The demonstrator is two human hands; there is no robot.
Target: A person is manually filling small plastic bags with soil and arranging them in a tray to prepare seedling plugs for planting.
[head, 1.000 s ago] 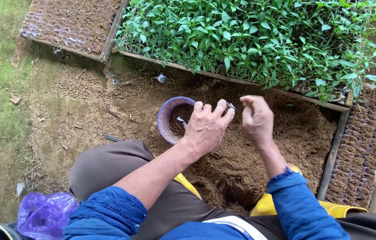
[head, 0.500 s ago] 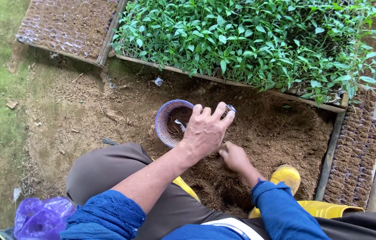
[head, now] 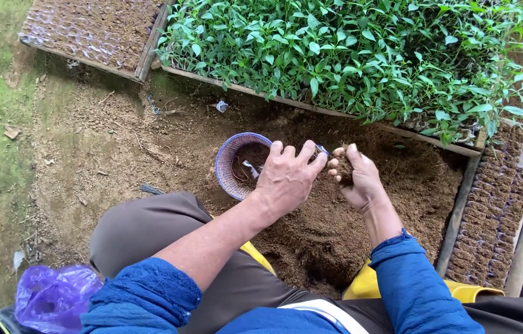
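Basically one view, head cam, looking down at both hands over a soil heap (head: 348, 229).

Left hand (head: 286, 179): palm down, fingers curled together around something small, likely a little plastic bag; only a shiny tip (head: 322, 149) shows past the fingertips, so can't tell exactly what it is. The hand sits just right of a purple woven basket (head: 232, 166), which holds some soil and a pale scrap.

Right hand (head: 355, 176): palm turned inward, fingers cupped together on a clump of soil (head: 343, 168), held right beside the left hand's fingertips, nearly touching.

Around: seedling tray (head: 348, 55) behind the hands, full of green plants. Bare filled tray (head: 88, 28) top left. Rows of soil-filled cells (head: 490, 222) at right. Purple plastic bag (head: 51, 297) bottom left.

Risks, as I judge them:
- The clump is loose and crumbly; if the cupped fingers open or tilt, it spills back onto the heap.
- The opening in the left hand is hidden and small, so soil can easily miss it.
- Squeezing the left fist too hard could collapse whatever it holds.
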